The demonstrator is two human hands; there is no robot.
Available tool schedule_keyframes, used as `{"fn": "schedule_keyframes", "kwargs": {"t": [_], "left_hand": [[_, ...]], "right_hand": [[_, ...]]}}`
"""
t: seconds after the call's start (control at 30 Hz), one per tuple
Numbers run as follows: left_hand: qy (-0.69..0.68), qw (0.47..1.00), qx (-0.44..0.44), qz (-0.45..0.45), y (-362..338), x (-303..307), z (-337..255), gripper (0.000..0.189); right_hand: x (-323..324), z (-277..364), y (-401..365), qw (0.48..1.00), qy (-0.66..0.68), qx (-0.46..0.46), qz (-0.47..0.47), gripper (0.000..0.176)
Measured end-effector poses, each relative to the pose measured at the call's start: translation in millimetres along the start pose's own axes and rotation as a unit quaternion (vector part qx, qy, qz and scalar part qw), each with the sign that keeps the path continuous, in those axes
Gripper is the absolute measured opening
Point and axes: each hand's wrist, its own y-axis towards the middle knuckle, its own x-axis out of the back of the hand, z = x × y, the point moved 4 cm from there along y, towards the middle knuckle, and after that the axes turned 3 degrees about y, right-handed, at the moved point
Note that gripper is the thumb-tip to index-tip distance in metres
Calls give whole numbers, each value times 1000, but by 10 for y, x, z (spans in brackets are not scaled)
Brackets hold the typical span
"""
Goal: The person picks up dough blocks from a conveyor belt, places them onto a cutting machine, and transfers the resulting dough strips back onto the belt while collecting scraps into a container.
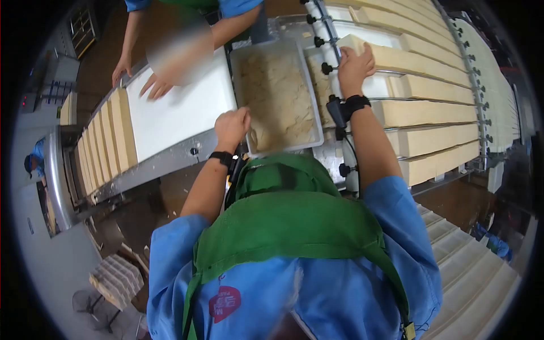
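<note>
My left hand (232,129) is closed, fingers curled, beside the left rim of a clear plastic bin (319,127). Whatever it may hold is hidden. Pale, lumpy dough (277,96) lies in the bin. My right hand (356,67) reaches forward, its bent fingers on the near end of a long cream dough strip (408,59). This strip lies among several similar ones on the white right-hand conveyor (378,86). Black knobs (327,68) line a rail next to that hand.
Across the bin, a co-worker's hand (156,88) hovers over a white belt (181,116) on the left. Several dough strips (120,124) lie side by side at its far end. A ridged pale stack (117,279) stands low left; ridged trays (459,272) are low right.
</note>
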Motion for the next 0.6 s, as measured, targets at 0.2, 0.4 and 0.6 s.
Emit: {"fn": "schedule_keyframes", "kwargs": {"t": [0.2, 0.4, 0.6], "left_hand": [[5, 999, -10, -44, 18, -26, 9, 9], [16, 999, -11, -47, 30, -48, 2, 8], [21, 999, -9, -40, 60, -122, 40, 9]], "right_hand": [[-8, 34, 30, 1000, -7, 11, -18, 19], [-11, 39, 39, 1000, -10, -8, 4, 26], [-21, 28, 43, 1000, 7, -19, -6, 30]]}}
